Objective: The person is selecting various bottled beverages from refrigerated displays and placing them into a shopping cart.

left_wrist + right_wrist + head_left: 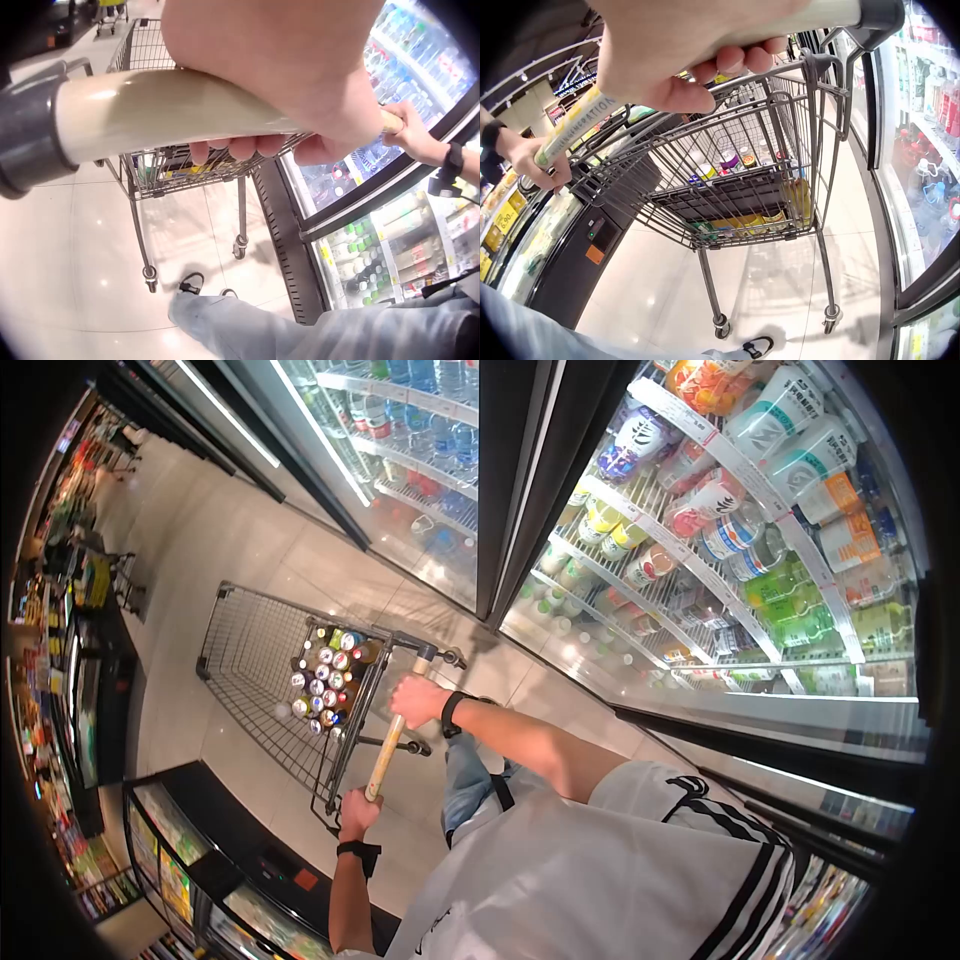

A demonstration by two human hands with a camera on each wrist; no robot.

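Both of my hands grip the pale handlebar (384,765) of a wire shopping cart (240,635). My left hand (358,815) wraps round the bar near its left end; its curled fingertips (241,147) show under the bar in the left wrist view. Further along, toward the glass coolers, my right hand (418,701) holds the other end, fingers curled beneath it in the right wrist view. Printed lettering runs along the handlebar (577,124) between the hands. Several upright drinks (325,680) with round tops stand together in the cart, at the handle end.
Tall glass-door coolers (700,530) with bottled drinks line the right side, their dark door frames (515,490) close to the cart. A low black display case (250,860) stands on the left. Pale tiled floor (270,550) stretches ahead, with another cart (122,575) further off.
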